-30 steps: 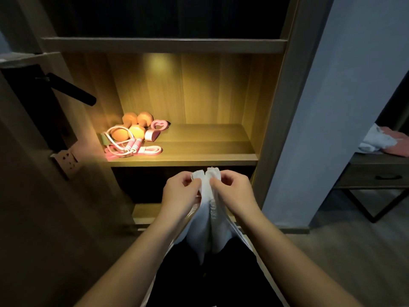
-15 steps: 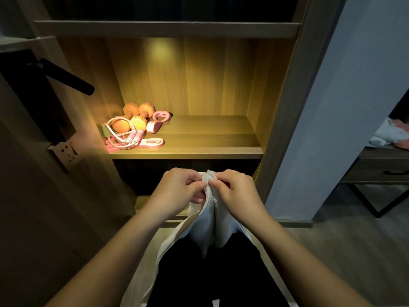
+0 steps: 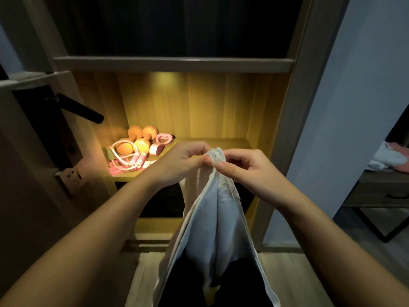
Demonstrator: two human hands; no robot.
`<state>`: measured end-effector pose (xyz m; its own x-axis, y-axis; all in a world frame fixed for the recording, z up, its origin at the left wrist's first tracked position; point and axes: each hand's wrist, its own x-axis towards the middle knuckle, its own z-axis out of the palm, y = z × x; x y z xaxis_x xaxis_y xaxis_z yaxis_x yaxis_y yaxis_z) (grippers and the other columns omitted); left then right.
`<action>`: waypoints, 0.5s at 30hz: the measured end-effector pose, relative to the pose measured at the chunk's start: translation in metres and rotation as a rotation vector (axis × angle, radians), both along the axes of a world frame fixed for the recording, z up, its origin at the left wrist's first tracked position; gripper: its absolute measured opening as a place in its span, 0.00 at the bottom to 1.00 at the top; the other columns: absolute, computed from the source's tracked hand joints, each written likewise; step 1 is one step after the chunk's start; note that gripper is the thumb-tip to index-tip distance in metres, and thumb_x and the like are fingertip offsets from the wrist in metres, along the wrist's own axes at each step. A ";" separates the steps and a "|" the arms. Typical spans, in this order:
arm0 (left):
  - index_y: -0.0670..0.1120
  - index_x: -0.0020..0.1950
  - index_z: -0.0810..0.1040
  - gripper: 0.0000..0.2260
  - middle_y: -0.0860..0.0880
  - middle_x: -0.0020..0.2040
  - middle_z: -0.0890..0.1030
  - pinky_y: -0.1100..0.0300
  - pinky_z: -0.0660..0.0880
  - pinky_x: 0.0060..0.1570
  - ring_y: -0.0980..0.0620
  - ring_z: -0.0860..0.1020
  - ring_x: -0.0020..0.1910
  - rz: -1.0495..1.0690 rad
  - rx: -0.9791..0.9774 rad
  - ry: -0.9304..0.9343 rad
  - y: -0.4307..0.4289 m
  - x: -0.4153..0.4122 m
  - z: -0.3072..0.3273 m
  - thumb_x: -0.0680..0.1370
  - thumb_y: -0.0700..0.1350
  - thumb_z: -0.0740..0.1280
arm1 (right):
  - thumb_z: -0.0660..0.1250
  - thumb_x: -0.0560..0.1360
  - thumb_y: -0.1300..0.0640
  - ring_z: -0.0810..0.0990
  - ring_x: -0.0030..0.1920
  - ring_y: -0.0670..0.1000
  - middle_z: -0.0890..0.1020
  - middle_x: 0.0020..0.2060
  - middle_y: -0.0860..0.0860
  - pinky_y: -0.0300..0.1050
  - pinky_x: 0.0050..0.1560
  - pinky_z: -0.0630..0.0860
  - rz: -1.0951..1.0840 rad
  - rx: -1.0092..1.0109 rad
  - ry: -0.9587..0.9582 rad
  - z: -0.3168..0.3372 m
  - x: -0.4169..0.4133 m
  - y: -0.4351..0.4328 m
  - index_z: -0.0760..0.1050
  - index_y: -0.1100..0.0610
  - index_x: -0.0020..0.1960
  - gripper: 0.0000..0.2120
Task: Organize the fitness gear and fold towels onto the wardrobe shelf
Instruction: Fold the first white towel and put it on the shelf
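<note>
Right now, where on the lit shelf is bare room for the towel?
Bare shelf runs from the pink ring to the right wall; the left hand, right hand and towel hide its middle. Left end is crowded: dumbbells, rope.

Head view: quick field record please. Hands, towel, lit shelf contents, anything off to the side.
left hand: pinches the towel's top edge
right hand: pinches the same edge, close beside the left
towel: white, hangs down from both hands, not yet on the shelf
lit shelf: gear grouped at its left end
orange dumbbells: left end of shelf
pink jump rope: in front of the dumbbells
side table: far right, holds white cloth and pink cloth
</note>
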<state>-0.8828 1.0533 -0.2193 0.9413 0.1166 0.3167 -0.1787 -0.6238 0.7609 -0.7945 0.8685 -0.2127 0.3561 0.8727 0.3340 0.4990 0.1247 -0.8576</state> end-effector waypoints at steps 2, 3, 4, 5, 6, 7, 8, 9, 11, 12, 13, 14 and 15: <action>0.52 0.36 0.74 0.14 0.62 0.33 0.76 0.71 0.67 0.36 0.65 0.72 0.35 0.032 0.030 -0.055 0.000 0.009 0.018 0.70 0.62 0.63 | 0.69 0.74 0.46 0.82 0.49 0.53 0.84 0.47 0.51 0.55 0.53 0.80 -0.014 -0.022 -0.068 0.021 0.004 0.000 0.81 0.52 0.57 0.14; 0.52 0.35 0.72 0.14 0.62 0.30 0.74 0.71 0.66 0.33 0.64 0.70 0.32 0.049 0.052 -0.089 -0.001 0.014 0.028 0.71 0.61 0.64 | 0.70 0.73 0.46 0.83 0.49 0.50 0.84 0.46 0.49 0.52 0.51 0.81 -0.032 -0.028 -0.099 0.031 0.006 0.000 0.81 0.52 0.56 0.15; 0.52 0.33 0.71 0.14 0.62 0.29 0.73 0.71 0.65 0.31 0.63 0.69 0.31 0.056 0.086 -0.120 -0.002 0.019 0.039 0.72 0.60 0.65 | 0.71 0.71 0.46 0.83 0.48 0.49 0.84 0.45 0.48 0.48 0.49 0.82 -0.049 -0.027 -0.111 0.041 0.008 0.001 0.80 0.51 0.56 0.16; 0.52 0.33 0.71 0.14 0.61 0.28 0.73 0.71 0.65 0.31 0.63 0.69 0.30 0.053 0.127 -0.142 -0.003 0.024 0.052 0.74 0.57 0.66 | 0.71 0.70 0.46 0.83 0.47 0.47 0.84 0.44 0.47 0.43 0.46 0.81 -0.067 -0.020 -0.105 0.051 0.011 0.003 0.80 0.51 0.55 0.16; 0.51 0.33 0.73 0.14 0.59 0.29 0.74 0.69 0.66 0.31 0.62 0.69 0.29 0.045 0.169 -0.156 -0.003 0.029 0.066 0.76 0.55 0.67 | 0.72 0.70 0.48 0.83 0.45 0.45 0.83 0.44 0.48 0.38 0.43 0.80 -0.093 -0.012 -0.096 0.062 0.014 0.004 0.79 0.52 0.54 0.15; 0.47 0.34 0.75 0.15 0.56 0.29 0.74 0.65 0.67 0.32 0.60 0.70 0.30 0.042 0.212 -0.170 -0.002 0.035 0.081 0.77 0.53 0.67 | 0.73 0.71 0.51 0.83 0.43 0.44 0.83 0.43 0.48 0.35 0.41 0.79 -0.131 -0.009 -0.094 0.073 0.016 0.007 0.79 0.52 0.53 0.12; 0.43 0.36 0.77 0.16 0.53 0.30 0.74 0.60 0.68 0.33 0.56 0.70 0.31 0.046 0.257 -0.188 0.000 0.040 0.097 0.78 0.53 0.66 | 0.73 0.72 0.54 0.83 0.41 0.43 0.83 0.41 0.48 0.34 0.39 0.78 -0.176 -0.014 -0.108 0.086 0.019 0.010 0.79 0.52 0.51 0.09; 0.39 0.37 0.77 0.18 0.48 0.31 0.74 0.58 0.66 0.34 0.54 0.70 0.31 0.059 0.301 -0.208 0.001 0.045 0.113 0.78 0.53 0.66 | 0.71 0.73 0.58 0.82 0.39 0.44 0.82 0.40 0.49 0.35 0.38 0.78 -0.223 -0.022 -0.135 0.100 0.023 0.013 0.79 0.53 0.49 0.05; 0.38 0.36 0.74 0.22 0.47 0.31 0.70 0.56 0.63 0.33 0.54 0.67 0.31 0.098 0.360 -0.247 0.004 0.053 0.144 0.77 0.56 0.67 | 0.69 0.73 0.64 0.81 0.38 0.49 0.82 0.39 0.54 0.43 0.39 0.78 -0.306 -0.021 -0.187 0.131 0.031 0.019 0.81 0.57 0.46 0.05; 0.39 0.34 0.72 0.22 0.49 0.30 0.68 0.57 0.61 0.32 0.55 0.65 0.31 0.120 0.372 -0.265 0.005 0.055 0.159 0.77 0.57 0.67 | 0.68 0.73 0.65 0.81 0.39 0.52 0.82 0.39 0.58 0.47 0.40 0.80 -0.344 -0.012 -0.204 0.146 0.035 0.022 0.82 0.59 0.46 0.05; 0.41 0.33 0.71 0.23 0.51 0.30 0.67 0.57 0.60 0.31 0.56 0.64 0.31 0.144 0.372 -0.284 0.006 0.057 0.172 0.77 0.58 0.67 | 0.68 0.73 0.65 0.81 0.40 0.53 0.83 0.41 0.61 0.50 0.43 0.81 -0.378 0.003 -0.229 0.161 0.038 0.025 0.82 0.61 0.47 0.05; 0.42 0.34 0.70 0.23 0.52 0.30 0.66 0.57 0.61 0.31 0.57 0.64 0.30 0.168 0.368 -0.298 0.008 0.058 0.184 0.77 0.59 0.66 | 0.69 0.74 0.64 0.82 0.41 0.54 0.83 0.42 0.60 0.50 0.45 0.82 -0.405 0.024 -0.257 0.175 0.041 0.027 0.82 0.61 0.47 0.04; 0.42 0.35 0.72 0.22 0.53 0.31 0.68 0.58 0.63 0.32 0.57 0.65 0.31 0.183 0.356 -0.296 0.011 0.058 0.193 0.76 0.60 0.66 | 0.69 0.74 0.63 0.83 0.43 0.53 0.83 0.43 0.59 0.49 0.45 0.82 -0.418 0.049 -0.275 0.188 0.044 0.030 0.82 0.60 0.47 0.03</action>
